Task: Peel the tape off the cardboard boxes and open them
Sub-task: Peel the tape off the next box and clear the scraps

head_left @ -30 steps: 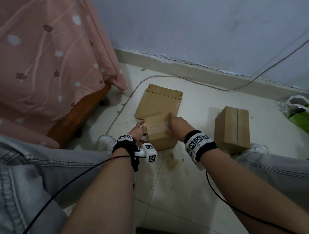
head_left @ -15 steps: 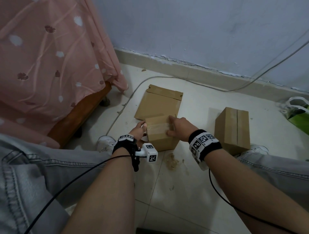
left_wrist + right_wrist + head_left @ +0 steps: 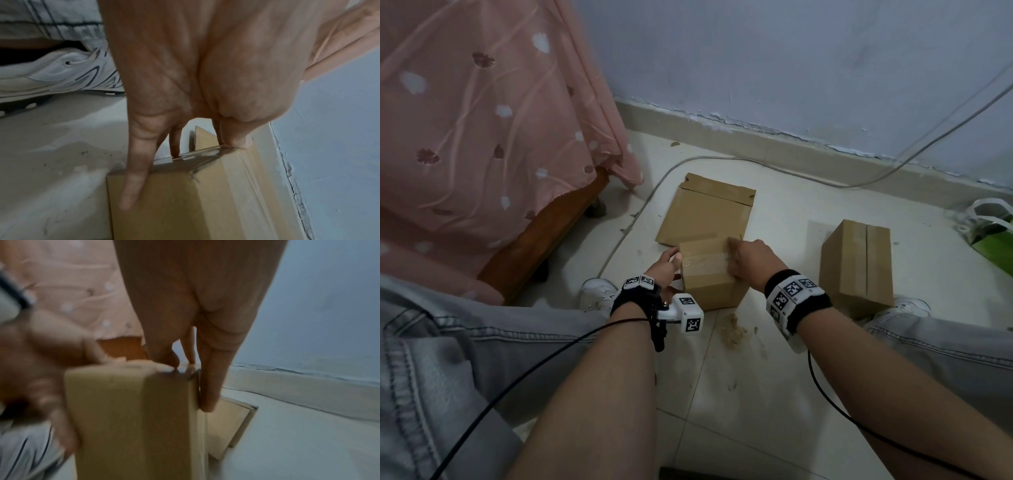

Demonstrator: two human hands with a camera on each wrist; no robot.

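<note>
Sitting on the tiled floor [image 3: 774, 394] between the person's knees, the small cardboard box [image 3: 710, 289] is carrying clear tape [image 3: 703, 262] across its top. The right hand [image 3: 751, 262] is pinching the tape's right end between thumb and forefinger. The left hand [image 3: 662, 266] is bracing the left side with straight fingers. Flattened cardboard [image 3: 705, 212] is lying just behind, and a second cardboard box [image 3: 858, 267] is standing well apart to the right.

The taped box [image 3: 710, 287] stands on the floor [image 3: 791, 377], flattened cardboard [image 3: 705, 212] just behind it, a second box [image 3: 856, 270] to its right, and a bed [image 3: 544, 233] to its left.
</note>
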